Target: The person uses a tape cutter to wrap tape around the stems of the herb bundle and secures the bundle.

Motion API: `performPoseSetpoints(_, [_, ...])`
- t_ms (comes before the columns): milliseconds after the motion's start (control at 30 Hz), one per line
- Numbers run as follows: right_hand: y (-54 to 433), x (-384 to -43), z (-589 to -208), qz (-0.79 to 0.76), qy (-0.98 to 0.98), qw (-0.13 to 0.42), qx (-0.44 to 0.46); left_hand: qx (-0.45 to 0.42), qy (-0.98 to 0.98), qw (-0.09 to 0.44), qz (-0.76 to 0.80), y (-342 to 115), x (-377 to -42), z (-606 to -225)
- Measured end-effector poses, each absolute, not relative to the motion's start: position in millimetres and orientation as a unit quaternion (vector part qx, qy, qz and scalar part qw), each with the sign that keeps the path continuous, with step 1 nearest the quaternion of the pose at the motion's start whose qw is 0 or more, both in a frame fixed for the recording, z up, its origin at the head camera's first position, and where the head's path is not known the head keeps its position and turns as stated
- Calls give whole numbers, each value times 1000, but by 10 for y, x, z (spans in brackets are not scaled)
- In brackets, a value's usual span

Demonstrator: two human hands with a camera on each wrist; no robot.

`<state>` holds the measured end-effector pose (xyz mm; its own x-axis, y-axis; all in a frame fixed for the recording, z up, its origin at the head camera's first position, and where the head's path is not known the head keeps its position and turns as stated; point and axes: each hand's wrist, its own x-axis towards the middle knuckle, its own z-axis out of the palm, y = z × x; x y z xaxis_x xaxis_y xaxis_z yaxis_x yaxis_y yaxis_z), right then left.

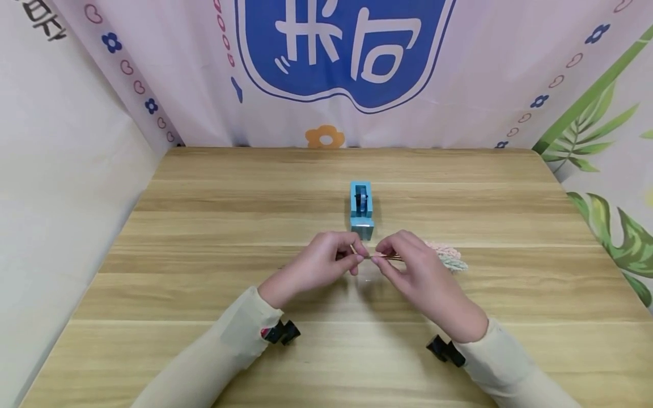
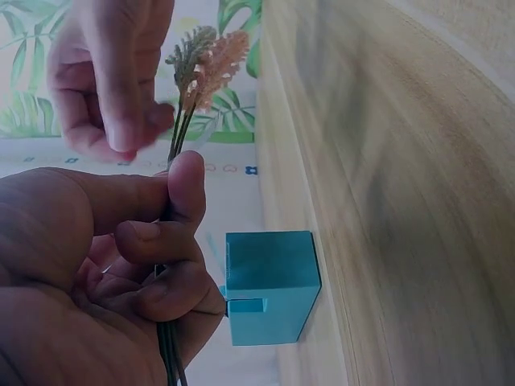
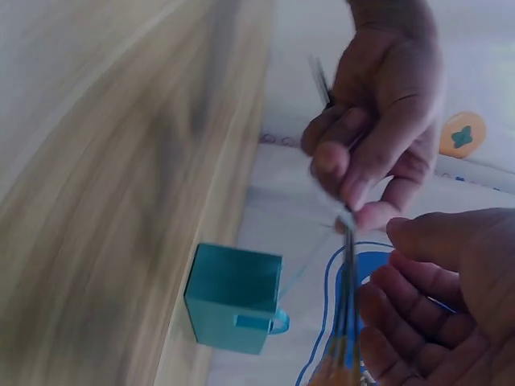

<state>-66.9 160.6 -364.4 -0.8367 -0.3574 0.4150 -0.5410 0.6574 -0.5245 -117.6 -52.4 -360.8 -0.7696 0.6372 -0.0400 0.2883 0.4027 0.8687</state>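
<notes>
My left hand [image 1: 331,258] pinches the thin dark stems [image 2: 167,346] of a small bunch of artificial flowers between thumb and fingers. The bunch has a pink flower head [image 2: 221,68] and a grey-green flower head [image 2: 190,52], pointing right in the head view. Close beside the stems is my right hand [image 1: 420,272]; in the right wrist view its thumb and fingers stand apart, with the stems just past the fingertips. A whitish patch, perhaps tape [image 3: 346,220], shows on the stems at the left fingertips. Just beyond both hands stands a blue tape dispenser [image 1: 361,212].
The wooden table [image 1: 229,226] carries the dispenser behind the hands. A printed curtain [image 1: 204,113] hangs along the table's far edge. Black wrist cameras sit at the left cuff [image 1: 280,332] and the right cuff [image 1: 445,351].
</notes>
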Motion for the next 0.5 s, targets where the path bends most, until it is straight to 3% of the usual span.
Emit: performPoseSetpoints(500, [1540,-737,-3717,237,-922,132,277,287,817,186,464,-545,-1147,-3585])
